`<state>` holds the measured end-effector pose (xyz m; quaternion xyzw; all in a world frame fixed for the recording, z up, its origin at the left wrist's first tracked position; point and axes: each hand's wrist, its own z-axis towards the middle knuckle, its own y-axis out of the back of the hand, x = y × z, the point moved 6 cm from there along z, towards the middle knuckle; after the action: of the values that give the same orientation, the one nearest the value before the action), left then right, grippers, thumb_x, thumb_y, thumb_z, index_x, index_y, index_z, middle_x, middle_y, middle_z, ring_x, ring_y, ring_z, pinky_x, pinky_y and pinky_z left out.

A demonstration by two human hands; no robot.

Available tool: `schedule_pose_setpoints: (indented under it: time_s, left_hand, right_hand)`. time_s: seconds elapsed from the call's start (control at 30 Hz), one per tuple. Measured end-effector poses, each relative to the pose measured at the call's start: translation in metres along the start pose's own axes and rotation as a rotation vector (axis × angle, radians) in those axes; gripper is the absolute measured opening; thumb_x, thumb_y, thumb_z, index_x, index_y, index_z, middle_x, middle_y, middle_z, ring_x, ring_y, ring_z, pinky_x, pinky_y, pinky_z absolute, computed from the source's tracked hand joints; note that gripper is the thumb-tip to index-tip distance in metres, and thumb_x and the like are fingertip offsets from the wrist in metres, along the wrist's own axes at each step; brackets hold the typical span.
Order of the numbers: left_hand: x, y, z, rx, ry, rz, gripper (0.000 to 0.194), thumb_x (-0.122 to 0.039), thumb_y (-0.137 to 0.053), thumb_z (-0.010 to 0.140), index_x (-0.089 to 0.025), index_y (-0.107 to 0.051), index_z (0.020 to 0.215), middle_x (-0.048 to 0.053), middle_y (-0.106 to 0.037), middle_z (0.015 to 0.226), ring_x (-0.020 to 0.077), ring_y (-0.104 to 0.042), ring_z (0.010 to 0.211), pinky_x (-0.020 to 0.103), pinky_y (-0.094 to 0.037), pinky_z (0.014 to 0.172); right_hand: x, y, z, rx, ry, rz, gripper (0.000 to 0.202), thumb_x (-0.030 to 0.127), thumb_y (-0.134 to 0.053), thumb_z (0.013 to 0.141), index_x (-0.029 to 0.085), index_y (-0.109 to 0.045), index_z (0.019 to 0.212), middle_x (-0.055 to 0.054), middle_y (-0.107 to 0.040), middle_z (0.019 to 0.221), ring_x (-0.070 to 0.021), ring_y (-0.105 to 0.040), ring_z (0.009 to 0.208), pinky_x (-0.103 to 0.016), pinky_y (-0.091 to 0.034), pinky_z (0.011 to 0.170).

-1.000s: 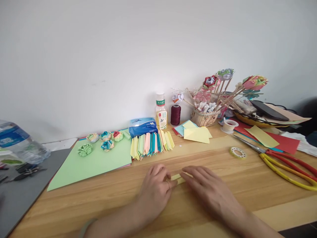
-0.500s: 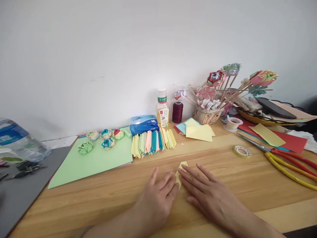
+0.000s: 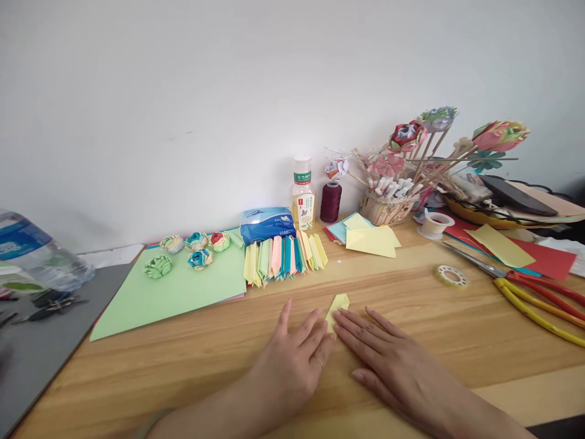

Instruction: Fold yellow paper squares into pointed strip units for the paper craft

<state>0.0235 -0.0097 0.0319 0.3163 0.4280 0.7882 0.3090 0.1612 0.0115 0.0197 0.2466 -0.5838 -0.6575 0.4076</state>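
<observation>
A small folded yellow paper [image 3: 339, 303] lies on the wooden table between my two hands, its lower part partly covered by fingers. My left hand [image 3: 295, 356] rests on the table at its left, fingers spread, fingertips at the paper's lower edge. My right hand [image 3: 388, 353] lies flat with fingers stretched out, its fingertips on the paper's right side. Behind them stands a row of folded coloured strips [image 3: 283, 259]. Several folded paper flowers [image 3: 158, 266] sit on a green sheet [image 3: 183, 302] at the left.
Scissors [image 3: 498, 274], a tape roll [image 3: 451, 275] and a thread spool [image 3: 434, 224] lie at the right. Yellow sheets [image 3: 371, 241], a tissue pack [image 3: 267, 224], a bottle [image 3: 303, 195] and a flower basket [image 3: 388, 209] stand behind. A large bottle [image 3: 41, 250] lies at the left.
The view has shifted slightly. My right hand has moved a little to the right, and more of the yellow paper's upper part shows. My left hand has hardly changed.
</observation>
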Motion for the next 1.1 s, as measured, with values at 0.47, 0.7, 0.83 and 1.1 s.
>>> schedule_pose_setpoints:
  time_s: [0.47,0.7,0.83,1.1]
  left_hand:
    - [0.005,-0.005,-0.003,0.128,-0.089,-0.111,0.032,-0.015,-0.037,0.094,-0.010,-0.050,0.123,0.010,-0.058,0.125,0.0218,-0.046,0.124,0.055,-0.008,0.112]
    - [0.004,-0.003,-0.002,0.085,-0.075,-0.102,0.030,-0.012,-0.036,0.094,-0.011,-0.054,0.118,0.010,-0.061,0.120,0.0219,-0.048,0.122,0.055,-0.014,0.110]
    - [0.003,-0.002,-0.001,0.052,-0.078,-0.071,0.030,-0.012,-0.034,0.095,-0.011,-0.055,0.116,0.009,-0.062,0.119,0.0208,-0.049,0.120,0.052,-0.013,0.111]
    - [0.009,0.003,-0.002,-0.024,-0.066,-0.092,0.028,-0.011,-0.035,0.094,-0.013,-0.061,0.105,0.005,-0.067,0.109,0.0213,-0.054,0.113,0.051,-0.022,0.107]
  right_hand:
    - [-0.016,0.011,0.005,0.015,-0.038,0.054,0.047,0.026,-0.039,0.095,0.025,-0.032,0.141,-0.006,-0.045,0.138,-0.0193,-0.038,0.129,-0.049,-0.023,0.110]
    - [-0.036,0.009,0.001,-0.010,-0.131,-0.103,0.046,0.032,-0.037,0.095,0.023,-0.033,0.140,-0.007,-0.043,0.140,-0.0231,-0.034,0.131,-0.056,-0.023,0.107]
    - [-0.028,0.017,0.005,-0.041,-0.079,-0.160,0.047,0.030,-0.037,0.095,0.019,-0.032,0.141,-0.010,-0.040,0.141,-0.0228,-0.034,0.131,-0.051,-0.027,0.107]
    - [-0.006,0.015,0.012,0.006,0.078,-0.109,0.036,0.024,-0.037,0.095,0.016,-0.050,0.128,-0.007,-0.055,0.130,-0.0218,-0.048,0.121,-0.043,-0.038,0.101]
